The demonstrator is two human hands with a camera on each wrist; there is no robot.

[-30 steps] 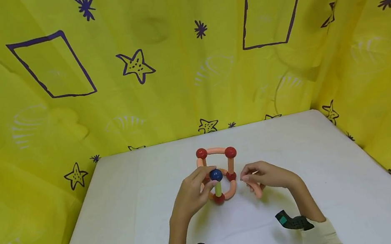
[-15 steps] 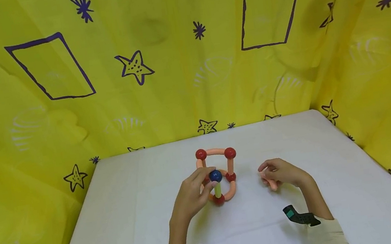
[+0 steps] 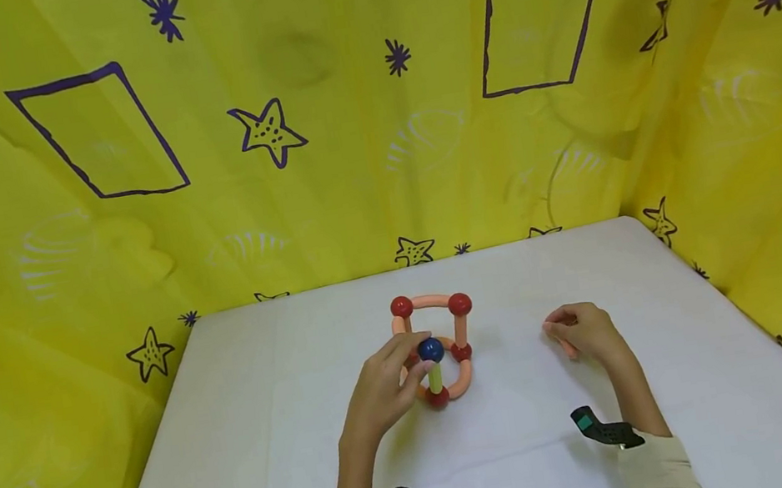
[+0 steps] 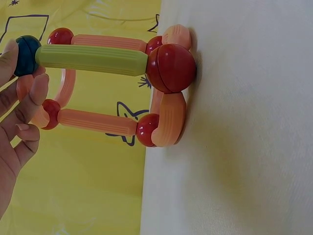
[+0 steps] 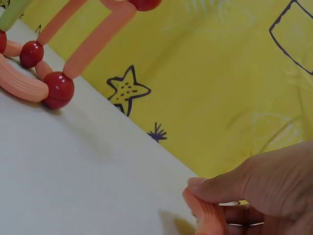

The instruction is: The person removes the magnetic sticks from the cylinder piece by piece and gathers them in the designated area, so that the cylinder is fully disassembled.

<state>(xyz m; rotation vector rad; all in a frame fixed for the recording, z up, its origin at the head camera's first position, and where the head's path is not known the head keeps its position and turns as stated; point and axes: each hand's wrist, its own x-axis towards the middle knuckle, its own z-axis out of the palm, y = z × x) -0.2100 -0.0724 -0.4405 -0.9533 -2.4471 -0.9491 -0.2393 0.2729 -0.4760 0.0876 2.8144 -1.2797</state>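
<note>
On the table stands an upright frame of red balls and peach rods, joined end to end. My left hand pinches the blue ball at the top of a yellow-green rod. That rod rises from a near red ball at the frame's base. Curved peach rods link the base balls, and straight ones stand up behind. Well to the right of the frame, my right hand holds a loose curved peach rod between thumb and fingers. Part of this rod is hidden by the hand.
A white table lies under everything. Yellow cloth with drawn stars and four-sided outlines hangs behind it and along the sides. Each forearm wears a black wrist device, such as the right wrist device.
My right hand has moved right and slightly away from me, taking the curved peach rod away from the frame. The left hand stays at the blue ball.
</note>
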